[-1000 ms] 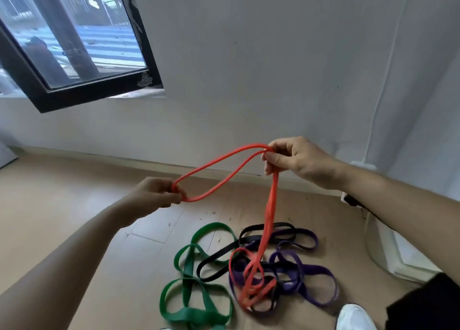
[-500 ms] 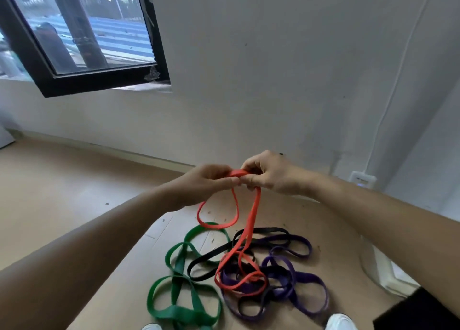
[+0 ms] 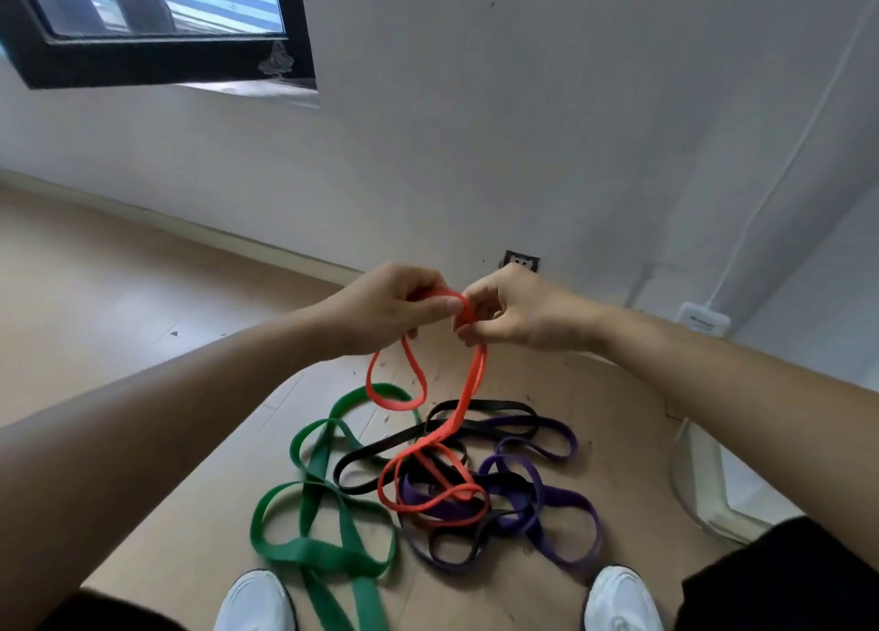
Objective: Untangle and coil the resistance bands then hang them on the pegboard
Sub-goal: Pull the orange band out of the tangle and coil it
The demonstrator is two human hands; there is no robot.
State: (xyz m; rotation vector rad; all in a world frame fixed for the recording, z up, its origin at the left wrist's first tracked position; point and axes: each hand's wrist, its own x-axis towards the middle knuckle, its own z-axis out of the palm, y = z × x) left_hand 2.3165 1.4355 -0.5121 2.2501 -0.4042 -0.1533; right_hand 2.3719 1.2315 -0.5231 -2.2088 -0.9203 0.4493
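Observation:
An orange resistance band (image 3: 468,395) is pinched at its top between my left hand (image 3: 395,304) and my right hand (image 3: 518,309), which meet in front of me. One short loop of it hangs under my left hand; a longer doubled length runs down from my right hand to a loose coil on the floor. Below lies a tangle: a wide green band (image 3: 323,521) on the left, a black band (image 3: 376,454) in the middle and a purple band (image 3: 561,497) on the right, overlapping one another. No pegboard is in view.
A pale wooden floor (image 3: 119,307) meets a white wall with a socket (image 3: 522,261). A black-framed window (image 3: 157,66) is at the upper left. My white shoes (image 3: 257,604) stand at the bottom edge. A white object (image 3: 704,468) stands on the right.
My hands, apart a second ago with the orange band stretched between them, have come together. The span now hangs as a short loop under my left hand. The view has tilted downwards.

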